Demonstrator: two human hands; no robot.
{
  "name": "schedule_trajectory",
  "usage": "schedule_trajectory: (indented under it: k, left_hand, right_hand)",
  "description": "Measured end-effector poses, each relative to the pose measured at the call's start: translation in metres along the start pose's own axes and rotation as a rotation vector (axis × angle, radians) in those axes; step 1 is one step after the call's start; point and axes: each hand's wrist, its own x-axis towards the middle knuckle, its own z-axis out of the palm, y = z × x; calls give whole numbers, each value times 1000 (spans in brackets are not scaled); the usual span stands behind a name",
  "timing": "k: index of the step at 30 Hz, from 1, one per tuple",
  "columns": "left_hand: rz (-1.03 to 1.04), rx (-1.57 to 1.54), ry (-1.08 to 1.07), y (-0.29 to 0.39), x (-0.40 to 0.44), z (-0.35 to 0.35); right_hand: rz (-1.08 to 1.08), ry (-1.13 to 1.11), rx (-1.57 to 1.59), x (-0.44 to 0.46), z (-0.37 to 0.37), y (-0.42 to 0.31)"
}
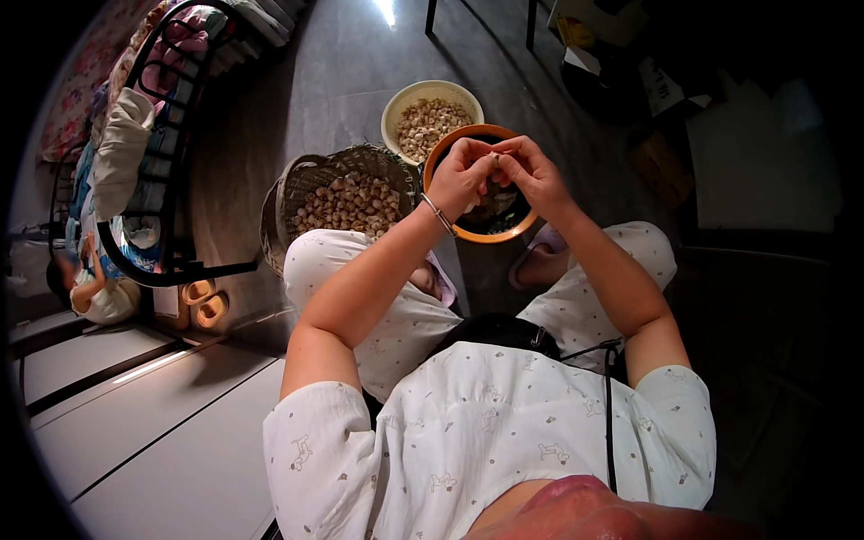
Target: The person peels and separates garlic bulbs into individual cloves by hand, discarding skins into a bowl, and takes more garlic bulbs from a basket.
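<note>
A small pale piece [495,156], apparently a garlic clove, sits between the fingertips over an orange-rimmed bowl [494,239]; little of its surface shows, and it looks light and rounded. It lies at the inner tips of both hands, touching the thumb and forefinger of the left hand [459,175] and those of the right hand [535,175]. Both hands pinch it, the other fingers curled. It is too small and covered to tell which way it points or how its long axis runs. Beneath, the round bowl has a smooth, glossy rim and a dark inside with pale, flaky scraps [490,212]. Just beyond, towards the left, a round cream bowl [388,124] holds smooth, ivory cloves [430,126]. Left of the hands, a coarse woven basket [280,193] with curved sides holds knobbly, papery garlic bulbs [346,205]. All three containers stand on a smooth grey floor [337,67].
</note>
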Motion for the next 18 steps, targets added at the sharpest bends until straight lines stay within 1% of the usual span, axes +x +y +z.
schedule_trajectory:
  k: [2, 5, 10, 12, 14, 18]
  left_hand:
    - [109, 220, 20, -4, 0, 0]
    - [129, 288, 50, -2, -2, 4]
    - [136, 328, 17, -2, -2, 1]
    - [129, 341, -1, 1, -2, 1]
    - [85, 344, -35, 7, -5, 1]
    - [113, 396, -48, 6, -4, -1]
  right_hand:
    - [11, 7, -18, 0, 0, 2]
    - [32, 18, -18, 1, 2, 0]
    - [50, 19, -42, -2, -2, -5]
    - [79, -55, -217, -4, -4, -10]
    - [68, -64, -228, -5, -2, -14]
    - [65, -61, -262, -9, 0, -17]
